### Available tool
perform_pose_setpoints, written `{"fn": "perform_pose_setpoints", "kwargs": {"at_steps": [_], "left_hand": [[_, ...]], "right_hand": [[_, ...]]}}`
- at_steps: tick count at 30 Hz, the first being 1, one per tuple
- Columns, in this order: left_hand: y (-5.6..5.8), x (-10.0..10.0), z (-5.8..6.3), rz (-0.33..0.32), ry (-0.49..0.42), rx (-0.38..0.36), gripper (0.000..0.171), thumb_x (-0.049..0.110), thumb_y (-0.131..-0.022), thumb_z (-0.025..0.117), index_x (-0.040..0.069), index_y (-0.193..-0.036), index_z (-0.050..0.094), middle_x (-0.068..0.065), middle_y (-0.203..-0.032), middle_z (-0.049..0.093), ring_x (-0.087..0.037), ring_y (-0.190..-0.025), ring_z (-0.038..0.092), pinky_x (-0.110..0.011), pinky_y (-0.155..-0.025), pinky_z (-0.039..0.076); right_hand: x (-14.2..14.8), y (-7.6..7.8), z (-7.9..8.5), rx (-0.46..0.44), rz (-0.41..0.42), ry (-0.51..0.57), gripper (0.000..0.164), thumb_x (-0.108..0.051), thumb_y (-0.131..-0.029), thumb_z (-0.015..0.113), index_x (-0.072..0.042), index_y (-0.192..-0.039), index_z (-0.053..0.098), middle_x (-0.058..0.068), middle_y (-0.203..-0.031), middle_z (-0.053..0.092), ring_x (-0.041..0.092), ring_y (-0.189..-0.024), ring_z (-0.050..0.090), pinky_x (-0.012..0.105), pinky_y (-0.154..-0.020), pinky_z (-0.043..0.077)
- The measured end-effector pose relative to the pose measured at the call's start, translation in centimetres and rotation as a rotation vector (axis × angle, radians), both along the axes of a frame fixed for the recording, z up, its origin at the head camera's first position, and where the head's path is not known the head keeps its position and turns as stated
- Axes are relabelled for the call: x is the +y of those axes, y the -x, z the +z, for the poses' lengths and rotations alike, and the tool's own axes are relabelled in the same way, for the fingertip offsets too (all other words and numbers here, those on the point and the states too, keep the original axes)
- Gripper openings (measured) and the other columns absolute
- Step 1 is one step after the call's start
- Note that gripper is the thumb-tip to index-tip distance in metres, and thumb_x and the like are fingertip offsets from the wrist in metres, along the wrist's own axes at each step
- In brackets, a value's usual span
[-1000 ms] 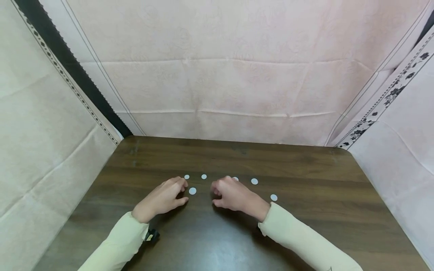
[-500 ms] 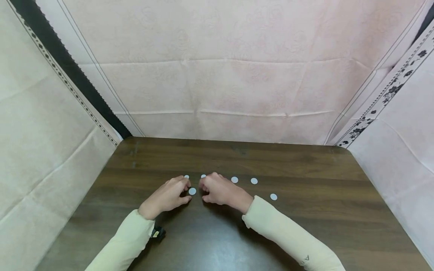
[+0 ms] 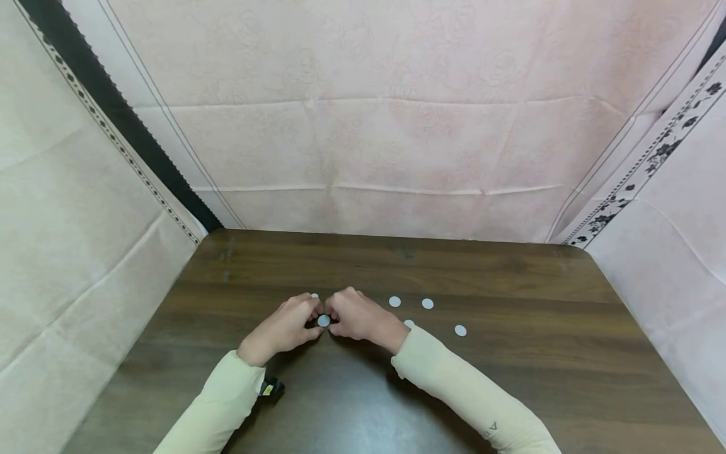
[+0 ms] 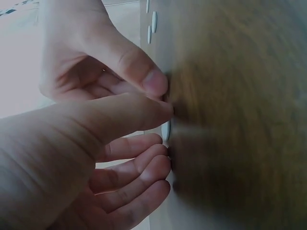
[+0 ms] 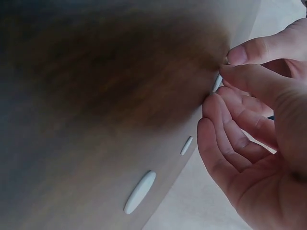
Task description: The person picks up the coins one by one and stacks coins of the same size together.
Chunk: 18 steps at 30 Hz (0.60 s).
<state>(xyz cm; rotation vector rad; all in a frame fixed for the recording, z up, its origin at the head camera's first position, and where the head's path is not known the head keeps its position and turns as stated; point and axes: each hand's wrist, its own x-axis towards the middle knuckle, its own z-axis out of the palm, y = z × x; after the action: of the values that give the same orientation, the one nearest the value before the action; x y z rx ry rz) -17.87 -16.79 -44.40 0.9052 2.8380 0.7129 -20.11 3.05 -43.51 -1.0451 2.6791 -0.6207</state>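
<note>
A small round white disc (image 3: 324, 321) lies flat on the brown wooden table, between the two hands. My left hand (image 3: 286, 325) is at its left side, thumb on the near side and fingers on the far side. From the right, my right hand (image 3: 363, 320) stands around the same disc in a mirrored pose. In the left wrist view the disc (image 4: 166, 130) shows on edge between left thumb and fingers. The right wrist view has the disc (image 5: 217, 83) between right thumb and fingers. The thumbs nearly meet. Neither hand visibly lifts it; exact contact is unclear.
Another white disc (image 3: 314, 296) is partly hidden behind the left fingers. To the right lie more discs, including a far one (image 3: 394, 301), one at the right sleeve (image 3: 409, 323) and an outer one (image 3: 460, 330). A pale cloth (image 3: 363, 145) hangs beyond the table (image 3: 482, 271).
My right hand has moved left to the disc beside my left hand, covering a far disc and uncovering others on the right. My left hand has shifted slightly right.
</note>
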Motion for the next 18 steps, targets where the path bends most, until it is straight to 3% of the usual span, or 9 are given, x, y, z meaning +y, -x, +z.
{"fn": "perform_pose_setpoints", "kwargs": {"at_steps": [7, 18], "left_hand": [[0.26, 0.31, -0.1, 0.007, -0.004, -0.025, 0.015, 0.005, -0.091, 0.081, 0.005, -0.099, 0.068, -0.005, -0.094, 0.063, -0.014, -0.083, 0.059, -0.023, -0.071, 0.051], [0.45, 0.77, 0.08, 0.051, 0.005, -0.067, 0.013, 0.004, -0.09, 0.081, 0.005, -0.096, 0.069, -0.004, -0.09, 0.065, -0.015, -0.082, 0.062, -0.024, -0.07, 0.053]], "right_hand": [[-0.37, 0.34, -0.27, -0.004, -0.015, -0.022, 0.006, -0.01, -0.092, 0.079, -0.014, -0.09, 0.076, -0.009, -0.074, 0.062, 0.001, -0.065, 0.053, 0.017, -0.059, 0.047], [-0.62, 0.64, -0.38, -0.061, -0.042, 0.006, 0.005, -0.011, -0.092, 0.08, -0.014, -0.095, 0.08, -0.004, -0.088, 0.075, 0.003, -0.077, 0.065, 0.017, -0.067, 0.053]]}}
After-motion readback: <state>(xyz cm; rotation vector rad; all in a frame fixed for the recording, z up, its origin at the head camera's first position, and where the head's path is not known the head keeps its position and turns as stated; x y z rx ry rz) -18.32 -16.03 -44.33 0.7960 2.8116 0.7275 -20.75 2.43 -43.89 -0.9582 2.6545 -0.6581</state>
